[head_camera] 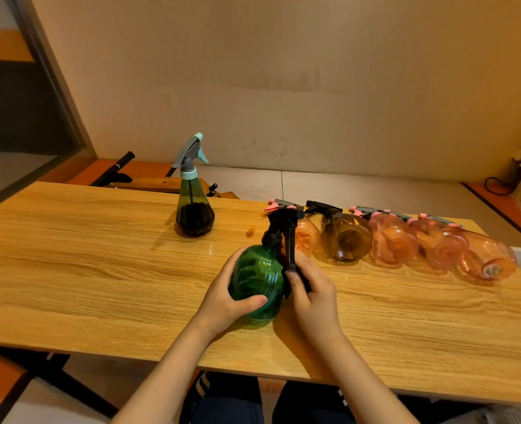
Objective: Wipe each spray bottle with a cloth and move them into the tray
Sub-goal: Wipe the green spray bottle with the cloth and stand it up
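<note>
A round green spray bottle [257, 278] with a black trigger head is held just above the wooden table [84, 270], near its middle. My left hand [224, 296] grips the bottle's body from the left, thumb across the front. My right hand [313, 293] pinches the black trigger lever on the right side. A tall dark green bottle [194, 206] with a teal sprayer stands upright further back. Several pink and amber bottles [392, 237] lie on their sides in a row at the right. I see no cloth and no tray.
The table's far edge runs just behind the lying bottles, with a beige wall beyond. Black handles and a wooden frame [149, 182] sit behind the table at the left. My knees [231, 399] show under the near edge.
</note>
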The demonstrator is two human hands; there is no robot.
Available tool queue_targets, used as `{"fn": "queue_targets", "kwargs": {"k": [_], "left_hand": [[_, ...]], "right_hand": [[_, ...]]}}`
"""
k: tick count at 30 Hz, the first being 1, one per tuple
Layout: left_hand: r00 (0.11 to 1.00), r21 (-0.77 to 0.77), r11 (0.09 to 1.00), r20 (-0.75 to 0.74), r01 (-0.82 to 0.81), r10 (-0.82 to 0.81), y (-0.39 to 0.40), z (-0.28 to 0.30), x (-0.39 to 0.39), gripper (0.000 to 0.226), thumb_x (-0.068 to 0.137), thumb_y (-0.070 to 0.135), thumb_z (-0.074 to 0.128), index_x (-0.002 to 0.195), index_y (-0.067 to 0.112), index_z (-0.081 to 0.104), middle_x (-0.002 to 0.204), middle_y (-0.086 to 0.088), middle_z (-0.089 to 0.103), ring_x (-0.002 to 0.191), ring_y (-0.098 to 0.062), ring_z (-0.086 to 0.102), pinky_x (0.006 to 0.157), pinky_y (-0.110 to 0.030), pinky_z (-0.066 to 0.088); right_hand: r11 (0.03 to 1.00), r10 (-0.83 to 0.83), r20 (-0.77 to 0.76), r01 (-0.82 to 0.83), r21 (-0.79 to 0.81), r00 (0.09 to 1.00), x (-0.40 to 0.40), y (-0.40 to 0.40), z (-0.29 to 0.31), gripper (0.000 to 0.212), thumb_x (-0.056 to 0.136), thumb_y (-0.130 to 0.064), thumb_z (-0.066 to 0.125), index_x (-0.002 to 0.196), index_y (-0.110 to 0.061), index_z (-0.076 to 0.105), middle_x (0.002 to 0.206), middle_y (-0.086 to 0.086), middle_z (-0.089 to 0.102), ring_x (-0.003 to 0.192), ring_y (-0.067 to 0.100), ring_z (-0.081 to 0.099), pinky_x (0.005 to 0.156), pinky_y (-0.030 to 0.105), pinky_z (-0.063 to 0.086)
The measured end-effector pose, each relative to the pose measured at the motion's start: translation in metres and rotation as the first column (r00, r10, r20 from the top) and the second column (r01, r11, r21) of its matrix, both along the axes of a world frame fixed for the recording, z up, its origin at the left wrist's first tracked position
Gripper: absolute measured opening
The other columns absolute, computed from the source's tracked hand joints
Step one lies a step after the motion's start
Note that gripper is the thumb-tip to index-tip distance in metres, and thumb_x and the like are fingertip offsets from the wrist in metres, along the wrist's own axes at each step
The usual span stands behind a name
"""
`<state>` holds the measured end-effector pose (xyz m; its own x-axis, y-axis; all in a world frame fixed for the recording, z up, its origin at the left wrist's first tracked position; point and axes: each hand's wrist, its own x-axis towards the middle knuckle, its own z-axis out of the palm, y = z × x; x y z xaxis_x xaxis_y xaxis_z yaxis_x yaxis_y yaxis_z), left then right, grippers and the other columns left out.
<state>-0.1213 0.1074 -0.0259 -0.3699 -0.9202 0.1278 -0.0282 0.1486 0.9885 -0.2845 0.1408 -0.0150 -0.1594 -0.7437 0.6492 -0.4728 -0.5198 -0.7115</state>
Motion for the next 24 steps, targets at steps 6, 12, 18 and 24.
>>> {"fn": "queue_targets", "kwargs": {"k": [6,12,18,24], "left_hand": [[0.998,0.049,0.999,-0.058,-0.002,0.005,-0.002,-0.001,-0.001,0.079,0.054,0.041,0.076,0.127,0.039,0.044,0.128,0.005,0.057,0.114,-0.007,0.059,0.086,-0.027,0.053],[0.984,0.172,0.984,-0.165,-0.035,0.064,-0.005,-0.004,-0.002,0.070,0.053,0.043,0.071,0.118,0.026,0.051,0.111,-0.005,0.065,0.097,-0.013,0.067,0.073,-0.026,0.054],[0.927,0.300,0.950,-0.324,-0.088,0.188,-0.009,-0.005,0.001,0.071,0.049,0.044,0.069,0.115,0.020,0.055,0.103,-0.006,0.067,0.091,-0.019,0.066,0.068,-0.028,0.056],[0.914,0.331,0.941,-0.355,-0.072,0.195,-0.011,-0.007,0.005,0.073,0.052,0.043,0.068,0.117,0.013,0.055,0.105,-0.012,0.066,0.092,-0.023,0.066,0.070,-0.031,0.056]], "right_hand": [[0.996,0.014,0.092,-0.023,0.090,0.996,-0.002,0.004,-0.007,0.045,0.086,-0.003,0.049,0.119,-0.034,0.052,0.123,-0.015,0.055,0.120,-0.002,0.048,0.099,0.012,0.036],[0.996,0.028,0.060,-0.033,0.077,0.998,0.008,0.011,-0.019,0.047,0.086,-0.003,0.053,0.129,-0.022,0.050,0.134,-0.018,0.047,0.127,0.001,0.042,0.102,0.012,0.033],[0.995,0.103,-0.121,-0.101,0.016,0.987,0.011,0.020,-0.024,0.043,0.088,-0.009,0.047,0.128,-0.023,0.051,0.139,-0.017,0.044,0.129,0.010,0.044,0.105,0.023,0.036],[0.992,0.125,-0.188,-0.129,-0.011,0.974,0.010,0.020,-0.026,0.044,0.087,-0.004,0.048,0.130,-0.017,0.049,0.138,-0.002,0.047,0.131,0.014,0.041,0.108,0.026,0.033]]}}
